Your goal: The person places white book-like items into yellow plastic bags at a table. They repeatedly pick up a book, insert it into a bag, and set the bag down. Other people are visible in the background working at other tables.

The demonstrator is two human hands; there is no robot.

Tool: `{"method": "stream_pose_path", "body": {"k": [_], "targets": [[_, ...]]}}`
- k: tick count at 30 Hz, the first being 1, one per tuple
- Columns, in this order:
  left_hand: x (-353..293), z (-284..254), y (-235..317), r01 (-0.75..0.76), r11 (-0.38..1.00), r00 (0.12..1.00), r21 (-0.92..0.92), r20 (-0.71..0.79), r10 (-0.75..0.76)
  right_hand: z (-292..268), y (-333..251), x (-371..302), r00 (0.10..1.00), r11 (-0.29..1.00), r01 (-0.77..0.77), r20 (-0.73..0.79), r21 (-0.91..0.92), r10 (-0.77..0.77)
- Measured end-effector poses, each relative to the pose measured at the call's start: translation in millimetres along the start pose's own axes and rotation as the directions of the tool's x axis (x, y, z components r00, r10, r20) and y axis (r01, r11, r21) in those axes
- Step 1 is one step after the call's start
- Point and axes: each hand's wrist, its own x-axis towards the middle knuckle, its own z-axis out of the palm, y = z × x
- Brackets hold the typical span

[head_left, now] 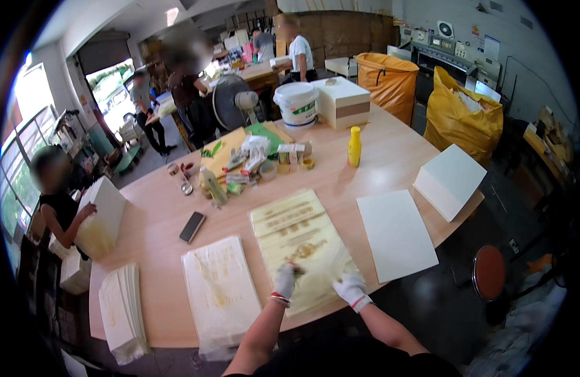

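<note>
A stack of pale yellow sheets with gold-brown print point(296, 229) lies on the table in front of me. My left hand point(285, 281), in a white glove with a red-edged cuff, is over the lower part of this stack. Its fingers are closed around something small and dark that I cannot make out. Also gloved in white, my right hand point(351, 289) is at the stack's lower right edge. Its fingers look pinched on thin clear plastic film point(341, 265), which is blurred there. Left of the stack lies a plastic-wrapped bundle of white printed sheets point(222, 286).
Around the table point(158, 229) are a phone-like dark block point(192, 227), white sheets point(396, 234), a white box point(450, 182), a yellow bottle point(354, 147), a white bucket point(296, 105) and another bundle point(122, 312). A person handles white sheets at left; a red stool point(489, 273) stands right.
</note>
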Motion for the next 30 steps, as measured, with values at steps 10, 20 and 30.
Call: {"method": "stream_pose_path", "body": {"k": [10, 20, 30], "targets": [[-46.8, 129.3, 145.8, -0.242, 0.831, 0.963, 0.5, 0.227, 0.144, 68.0, -20.5, 52.9, 0.925, 0.912, 0.379, -0.029, 0.158, -0.379], [-93.9, 108.3, 137.3, -0.487, -0.142, 0.607, 0.862, 0.451, 0.654, -79.9, 90.5, -36.0, 0.902, 0.907, 0.232, -0.271, -0.352, -0.337], [-157.4, 162.6, 15.2, 0.047, 0.852, 0.805, 0.521, 0.485, -0.341, -112.4, 130.5, -42.6, 0.947, 0.97, 0.244, -0.214, -0.015, -0.241]]}}
